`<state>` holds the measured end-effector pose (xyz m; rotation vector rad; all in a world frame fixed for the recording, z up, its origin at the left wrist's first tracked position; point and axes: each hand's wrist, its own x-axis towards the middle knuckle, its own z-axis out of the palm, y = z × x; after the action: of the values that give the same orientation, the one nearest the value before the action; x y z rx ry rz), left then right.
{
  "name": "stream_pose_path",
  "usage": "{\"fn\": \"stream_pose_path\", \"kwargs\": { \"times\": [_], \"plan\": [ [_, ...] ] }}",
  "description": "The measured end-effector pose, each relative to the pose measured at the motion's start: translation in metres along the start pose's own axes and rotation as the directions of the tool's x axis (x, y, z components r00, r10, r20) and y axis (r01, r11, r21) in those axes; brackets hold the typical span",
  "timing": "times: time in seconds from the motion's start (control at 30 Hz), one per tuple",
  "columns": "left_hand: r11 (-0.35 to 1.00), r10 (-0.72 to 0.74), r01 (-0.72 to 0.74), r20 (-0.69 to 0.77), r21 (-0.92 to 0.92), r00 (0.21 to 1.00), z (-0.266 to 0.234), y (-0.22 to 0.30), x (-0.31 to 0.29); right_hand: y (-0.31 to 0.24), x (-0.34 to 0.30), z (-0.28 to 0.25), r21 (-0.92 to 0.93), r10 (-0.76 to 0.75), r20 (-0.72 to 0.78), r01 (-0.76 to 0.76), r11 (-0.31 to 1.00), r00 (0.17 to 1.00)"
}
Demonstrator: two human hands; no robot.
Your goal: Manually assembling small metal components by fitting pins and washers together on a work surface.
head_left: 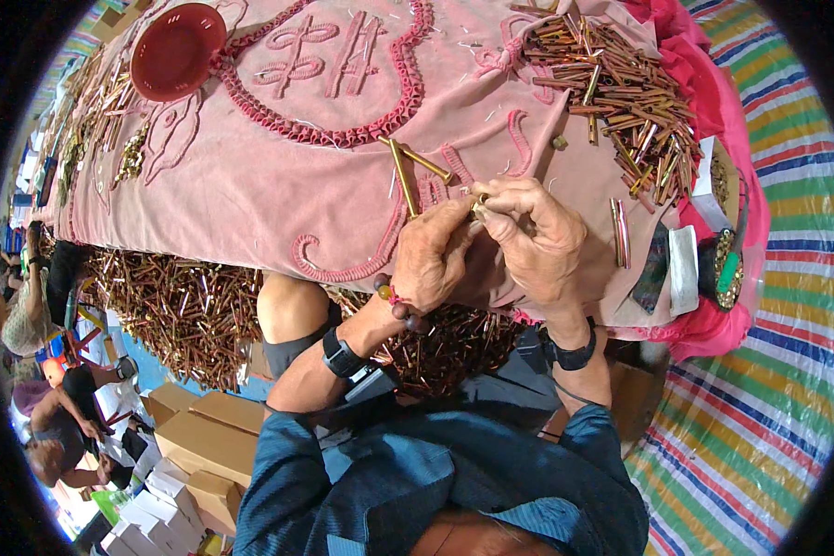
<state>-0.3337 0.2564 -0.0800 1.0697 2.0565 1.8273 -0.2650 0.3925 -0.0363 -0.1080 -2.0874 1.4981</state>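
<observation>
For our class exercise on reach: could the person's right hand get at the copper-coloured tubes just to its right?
Probably yes: only pink cloth shows between the right hand and the copper-coloured tubes, though the hand seems busy pinching a small piece.

Dark red bowl point(178, 52) sits far left on pink cloth point(195, 213). Multicoloured striped sheeting point(792, 361) covers the right side, far to near. Near left: brown cardboard boxes point(208, 440), white boxes point(153, 524) beside them; a co-worker point(57, 426) farther left.

The left forearm point(304, 375) slants and the right forearm point(582, 378) rises from the lower frame; the left hand point(433, 255) and right hand point(539, 243) meet right of centre, fingers bent, fingertips pinched.
</observation>
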Motion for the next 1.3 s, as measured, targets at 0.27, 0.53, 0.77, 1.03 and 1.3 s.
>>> {"fn": "stream_pose_path", "kwargs": {
  "times": [0.27, 0.53, 0.77, 1.03, 1.3],
  "plan": [
    [0.992, 0.011, -0.016, 0.04, 0.121, 0.999, -0.004, -0.001, -0.004, 0.001, -0.004, 0.002, -0.153, -0.085, -0.063, 0.074, 0.985, 0.994],
    [0.991, 0.031, -0.039, 0.066, 0.124, 0.997, -0.003, -0.008, -0.006, -0.008, 0.002, 0.001, -0.264, -0.119, -0.041, 0.104, 0.959, 0.992],
    [0.988, 0.074, -0.08, 0.048, 0.136, 0.996, -0.001, -0.007, -0.006, -0.013, 0.001, -0.003, -0.238, -0.052, 0.006, 0.052, 0.97, 0.999],
    [0.988, 0.056, -0.065, 0.062, 0.143, 0.996, -0.003, -0.002, -0.005, -0.01, 0.001, -0.009, -0.052, 0.056, 0.101, -0.051, 0.997, 0.993],
    [0.994, -0.005, -0.005, 0.088, 0.109, 0.996, -0.004, -0.004, -0.007, -0.004, 0.002, -0.011, -0.089, -0.015, 0.129, 0.027, 0.996, 0.992]
  ]
}}
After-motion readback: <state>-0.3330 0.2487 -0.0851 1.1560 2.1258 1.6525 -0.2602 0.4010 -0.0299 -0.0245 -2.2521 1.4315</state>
